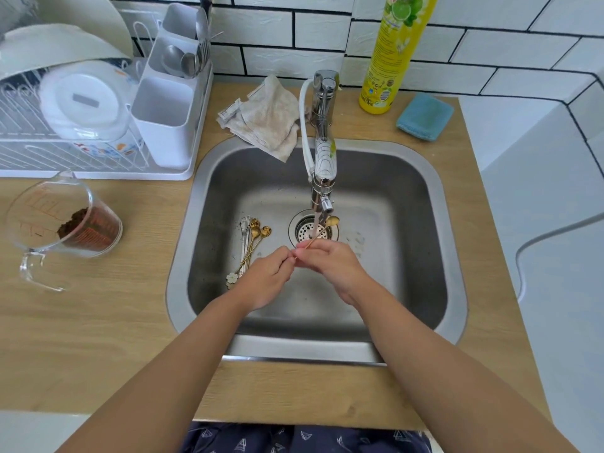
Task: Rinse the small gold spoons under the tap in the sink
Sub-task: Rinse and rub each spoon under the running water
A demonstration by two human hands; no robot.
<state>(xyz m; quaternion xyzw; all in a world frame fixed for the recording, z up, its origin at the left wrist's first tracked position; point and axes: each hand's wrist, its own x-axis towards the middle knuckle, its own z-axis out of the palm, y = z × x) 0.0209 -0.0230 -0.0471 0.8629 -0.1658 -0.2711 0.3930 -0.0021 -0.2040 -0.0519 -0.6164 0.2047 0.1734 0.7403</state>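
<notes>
Over the steel sink (421, 197), my right hand (330, 261) pinches the handle of a small gold spoon (329, 223). Its bowl sits under the tap (322, 178), where a thin stream of water runs down to the drain (302, 228). My left hand (264, 279) pinches the handle's near end, fingertips touching those of my right hand. Several more small gold spoons (253, 240) lie in a bunch on the sink floor left of the drain, partly hidden by my left hand.
A white dish rack (98, 125) with bowls and a cutlery holder stands at the back left. A glass measuring jug (62, 220) holding brown grounds lies on the wooden counter. Behind the sink are a beige cloth (268, 116), a yellow detergent bottle (392, 53) and a blue sponge (425, 116).
</notes>
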